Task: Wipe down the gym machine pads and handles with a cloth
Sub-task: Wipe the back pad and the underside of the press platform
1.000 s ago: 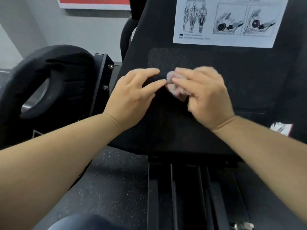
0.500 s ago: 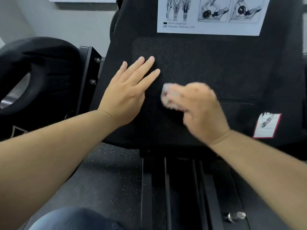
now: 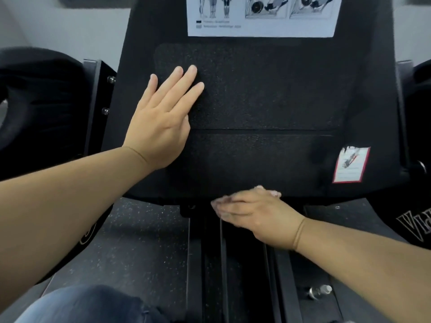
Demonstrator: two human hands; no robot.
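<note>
Left hand [image 3: 161, 127]: flat near the pad's [image 3: 268, 94] left edge, fingers straight and close together, likely bracing us | right hand [image 3: 254, 213]: at the pad's bottom edge over the cloth [image 3: 271, 194], fingers blurred, grip we cannot tell | step, we judge: wiping the lower edge

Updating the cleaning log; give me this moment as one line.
left hand: flat on black textured gym-machine plate | right hand: pale cloth against plate's bottom edge, motion-blurred | phase: wiping
</note>
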